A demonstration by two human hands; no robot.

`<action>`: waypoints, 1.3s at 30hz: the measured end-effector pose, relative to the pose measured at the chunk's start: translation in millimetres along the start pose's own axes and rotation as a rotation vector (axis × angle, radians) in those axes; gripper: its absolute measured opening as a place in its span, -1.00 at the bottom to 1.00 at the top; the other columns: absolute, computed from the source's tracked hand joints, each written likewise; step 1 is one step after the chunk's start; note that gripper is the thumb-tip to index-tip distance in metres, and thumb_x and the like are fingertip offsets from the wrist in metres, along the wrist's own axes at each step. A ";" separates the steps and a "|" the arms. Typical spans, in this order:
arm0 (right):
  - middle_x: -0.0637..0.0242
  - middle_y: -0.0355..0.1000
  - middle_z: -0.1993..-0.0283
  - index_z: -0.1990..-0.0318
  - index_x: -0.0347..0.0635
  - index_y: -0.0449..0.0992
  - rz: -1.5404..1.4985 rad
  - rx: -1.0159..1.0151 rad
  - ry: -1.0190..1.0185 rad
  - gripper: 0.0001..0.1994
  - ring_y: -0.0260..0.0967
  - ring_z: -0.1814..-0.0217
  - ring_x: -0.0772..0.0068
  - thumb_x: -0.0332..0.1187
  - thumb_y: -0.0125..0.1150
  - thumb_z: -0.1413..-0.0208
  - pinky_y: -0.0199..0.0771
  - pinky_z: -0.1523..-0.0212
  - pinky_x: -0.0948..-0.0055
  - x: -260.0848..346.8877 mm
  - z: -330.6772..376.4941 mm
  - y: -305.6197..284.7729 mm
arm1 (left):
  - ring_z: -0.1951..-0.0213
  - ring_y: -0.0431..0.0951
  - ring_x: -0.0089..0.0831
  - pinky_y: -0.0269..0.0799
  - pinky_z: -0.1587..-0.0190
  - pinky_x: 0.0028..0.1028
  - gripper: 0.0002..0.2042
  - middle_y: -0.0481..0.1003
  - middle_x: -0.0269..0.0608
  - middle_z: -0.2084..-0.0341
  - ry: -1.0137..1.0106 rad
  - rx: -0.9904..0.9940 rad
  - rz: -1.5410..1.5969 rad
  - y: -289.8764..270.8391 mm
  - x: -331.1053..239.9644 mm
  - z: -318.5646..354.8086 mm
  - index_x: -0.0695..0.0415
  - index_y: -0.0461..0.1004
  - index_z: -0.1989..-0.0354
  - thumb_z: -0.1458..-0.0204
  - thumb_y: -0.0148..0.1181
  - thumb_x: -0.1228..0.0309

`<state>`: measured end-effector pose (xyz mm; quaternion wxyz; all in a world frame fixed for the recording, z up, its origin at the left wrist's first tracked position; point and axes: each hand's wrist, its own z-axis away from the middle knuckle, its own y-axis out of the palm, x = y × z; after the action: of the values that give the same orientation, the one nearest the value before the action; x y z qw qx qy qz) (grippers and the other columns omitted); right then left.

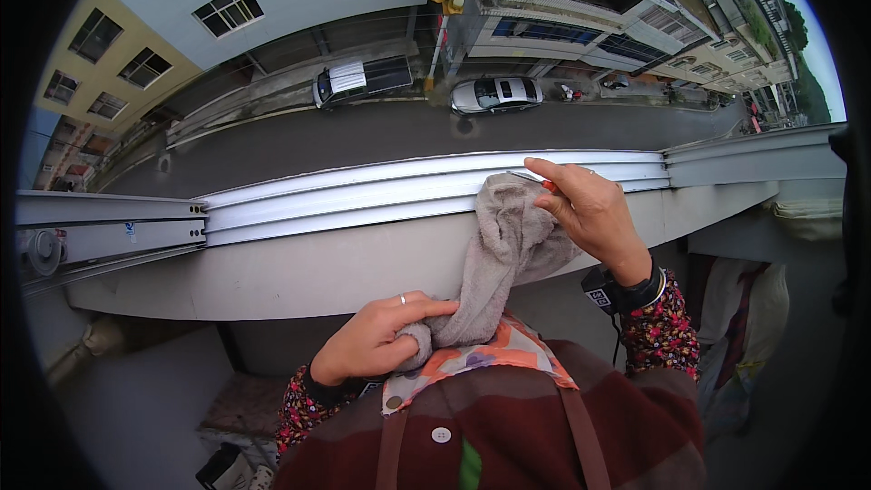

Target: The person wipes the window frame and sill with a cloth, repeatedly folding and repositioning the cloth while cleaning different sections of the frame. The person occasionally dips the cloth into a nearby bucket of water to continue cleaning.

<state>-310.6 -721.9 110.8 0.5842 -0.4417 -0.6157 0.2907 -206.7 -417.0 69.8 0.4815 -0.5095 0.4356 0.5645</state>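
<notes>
A grey-beige cloth hangs from the silver window track down over the white sill to my body. My right hand is above the track, its fingers pinching a thin metal tool with a red handle, which looks like a small screwdriver. The tool's shaft reaches left to the upper end of the cloth, at the track; its tip is hard to make out. Lower and to the left, my left hand grips the bunched lower part of the cloth, close to my apron.
Beyond the track lies a drop to a street with a pickup truck and a silver car. Window frame parts stand at the left, with another frame section at the right. A pale sack stands indoors at the right.
</notes>
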 end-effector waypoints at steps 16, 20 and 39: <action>0.22 0.45 0.37 0.11 -0.01 0.53 0.094 0.189 -0.029 -0.87 0.48 0.39 0.08 -0.34 0.17 -0.21 0.44 0.42 0.16 6.1 12.0 14.1 | 0.23 0.51 -0.14 0.42 0.07 -0.36 -0.43 0.47 -0.01 0.24 0.042 0.028 0.009 -4.0 12.0 5.5 0.27 0.43 -0.20 0.10 -0.09 0.54; 0.19 0.45 0.36 0.11 -0.01 0.51 0.158 0.240 -0.044 -0.88 0.48 0.41 0.05 -0.33 0.13 -0.23 0.45 0.42 0.13 9.6 5.7 20.6 | 0.22 0.51 -0.14 0.42 0.06 -0.36 -0.43 0.48 -0.01 0.23 0.026 -0.004 0.018 -2.6 9.4 12.4 0.27 0.43 -0.20 0.11 -0.10 0.55; 0.07 0.42 0.23 -0.20 -0.01 0.33 0.103 0.311 -0.438 -0.59 0.54 0.37 0.00 -0.40 0.05 -0.17 0.58 0.39 0.15 141.4 -84.3 155.1 | 0.01 0.58 -0.24 0.38 -0.11 -0.46 -0.37 0.55 0.08 0.04 -0.035 -0.439 0.053 -3.3 20.5 100.4 0.34 0.43 -0.18 0.22 -0.11 0.64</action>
<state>-186.3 -541.9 53.2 0.4824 -0.3040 -0.6523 0.4994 -219.5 -315.8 59.5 0.3515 -0.5806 0.3070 0.6671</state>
